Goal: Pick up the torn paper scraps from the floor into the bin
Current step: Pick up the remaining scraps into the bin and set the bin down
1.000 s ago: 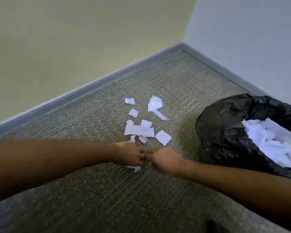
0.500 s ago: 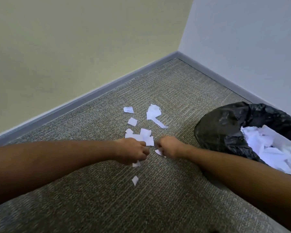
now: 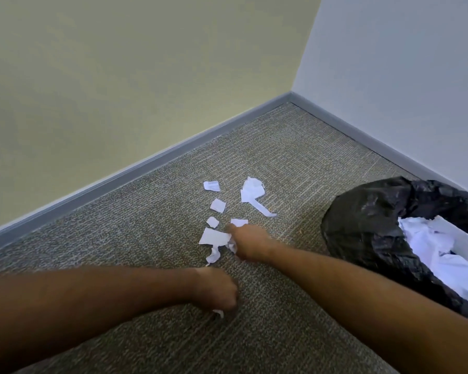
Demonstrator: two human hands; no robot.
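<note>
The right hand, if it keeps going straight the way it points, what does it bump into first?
The right hand points up the carpet, already touching scraps. Straight ahead, probably the small square scrap comes first, though the hand's exact line is hard to judge. The left hand stays nearer.

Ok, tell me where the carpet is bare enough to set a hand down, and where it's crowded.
Bare carpet: the strip between the scraps and the grey baseboard, the gap between the long torn strip and the bin, and the near floor below both forearms. Crowded: the cluster around the right hand; one scrap under the left hand.
</note>
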